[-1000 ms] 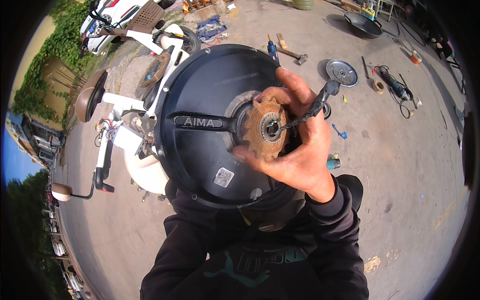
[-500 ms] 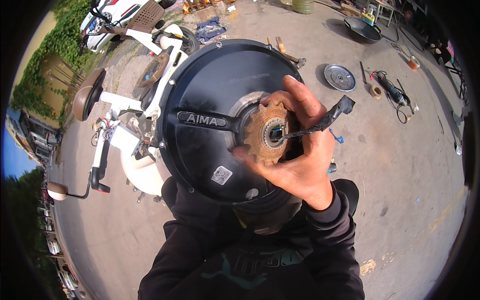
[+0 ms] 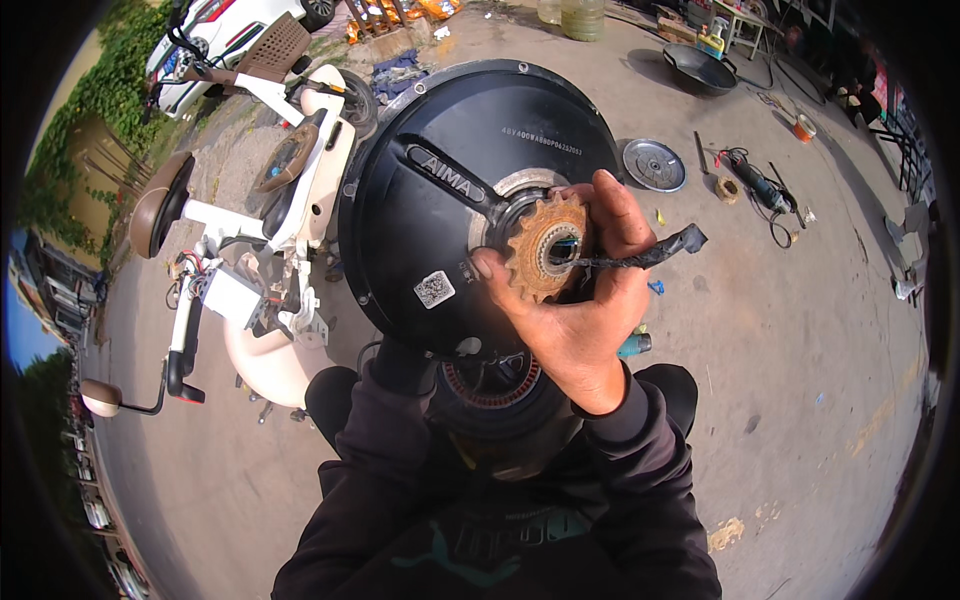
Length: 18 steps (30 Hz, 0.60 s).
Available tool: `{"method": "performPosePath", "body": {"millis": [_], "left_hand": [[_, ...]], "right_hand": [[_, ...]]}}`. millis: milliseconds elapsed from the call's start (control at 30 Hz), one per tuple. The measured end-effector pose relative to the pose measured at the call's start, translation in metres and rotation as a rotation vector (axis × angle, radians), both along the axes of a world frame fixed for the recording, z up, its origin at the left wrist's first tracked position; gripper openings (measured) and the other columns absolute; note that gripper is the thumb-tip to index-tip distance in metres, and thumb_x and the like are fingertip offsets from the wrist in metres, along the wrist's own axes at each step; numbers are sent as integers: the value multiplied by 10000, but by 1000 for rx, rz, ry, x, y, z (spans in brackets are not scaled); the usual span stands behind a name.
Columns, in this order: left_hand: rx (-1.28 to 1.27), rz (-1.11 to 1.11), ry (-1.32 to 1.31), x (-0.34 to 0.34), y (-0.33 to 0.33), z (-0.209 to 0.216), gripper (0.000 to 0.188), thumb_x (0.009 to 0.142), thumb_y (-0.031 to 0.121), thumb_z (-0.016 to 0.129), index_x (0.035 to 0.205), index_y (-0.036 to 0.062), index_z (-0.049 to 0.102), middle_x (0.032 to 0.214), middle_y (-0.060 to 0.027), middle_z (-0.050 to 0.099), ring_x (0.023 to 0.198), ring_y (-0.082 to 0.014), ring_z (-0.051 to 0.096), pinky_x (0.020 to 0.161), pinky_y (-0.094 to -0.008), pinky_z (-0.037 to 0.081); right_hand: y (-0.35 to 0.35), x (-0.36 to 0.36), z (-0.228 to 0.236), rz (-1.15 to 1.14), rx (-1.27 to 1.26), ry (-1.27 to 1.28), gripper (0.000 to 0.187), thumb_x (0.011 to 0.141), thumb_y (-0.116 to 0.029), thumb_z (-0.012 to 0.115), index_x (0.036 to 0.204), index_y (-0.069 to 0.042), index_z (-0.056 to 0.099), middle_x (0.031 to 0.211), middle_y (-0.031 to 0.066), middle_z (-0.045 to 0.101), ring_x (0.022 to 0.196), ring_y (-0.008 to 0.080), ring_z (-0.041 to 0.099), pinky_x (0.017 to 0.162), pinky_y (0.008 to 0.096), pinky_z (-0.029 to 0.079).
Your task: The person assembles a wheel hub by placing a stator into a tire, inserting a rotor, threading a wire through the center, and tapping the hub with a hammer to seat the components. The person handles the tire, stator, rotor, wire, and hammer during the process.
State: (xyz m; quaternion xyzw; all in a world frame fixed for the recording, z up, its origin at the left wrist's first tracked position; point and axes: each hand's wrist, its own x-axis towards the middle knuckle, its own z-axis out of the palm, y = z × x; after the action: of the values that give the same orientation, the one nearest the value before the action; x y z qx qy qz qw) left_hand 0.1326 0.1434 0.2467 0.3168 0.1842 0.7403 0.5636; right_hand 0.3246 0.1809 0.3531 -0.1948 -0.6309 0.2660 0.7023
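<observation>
Gripping one sprocket [image 3: 529, 238], one cable [image 3: 658, 255] apparently emerging

From my head, the left wide fisheye camera looks down, close over my right hand [image 3: 592, 325] and the black disc [image 3: 430, 235], the ground [image 3: 790, 400] curving around them.

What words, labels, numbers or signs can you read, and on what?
Raised capital letters on the round black metal cover: legible, wording withheld.
Pale character row near that cover's upper rim: partly legible, withheld.
Square silver code label on the cover: a pattern, no readable words.
Outlined lettering on the black fabric sweatshirt: too dim to read.
Pale plastic bottle, upper right: any print too small.
</observation>
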Motion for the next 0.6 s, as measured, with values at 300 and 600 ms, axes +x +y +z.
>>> {"method": "performPosePath", "body": {"millis": [300, 600], "left_hand": [[3, -32, 17, 1, 1, 5, 391, 1000, 208, 649, 1311, -20, 589, 1197, -142, 683, 1084, -221, 652, 964, -366, 498], [6, -56, 86, -15, 4, 22, 414, 1010, 226, 639, 1338, -18, 575, 1229, -140, 672, 1118, -226, 641, 993, -371, 490]], "right_hand": [[-2, 3, 1, 84, -78, 39, 949, 677, -115, 990, 1433, 36, 436, 1251, 135, 605, 1124, 201, 637, 1002, 341, 523], [11, 24, 9, 231, 39, -137, 983, 642, -129, 1015, 1431, 18, 448, 1254, 137, 624, 1162, 206, 642, 1012, 351, 537]]}}
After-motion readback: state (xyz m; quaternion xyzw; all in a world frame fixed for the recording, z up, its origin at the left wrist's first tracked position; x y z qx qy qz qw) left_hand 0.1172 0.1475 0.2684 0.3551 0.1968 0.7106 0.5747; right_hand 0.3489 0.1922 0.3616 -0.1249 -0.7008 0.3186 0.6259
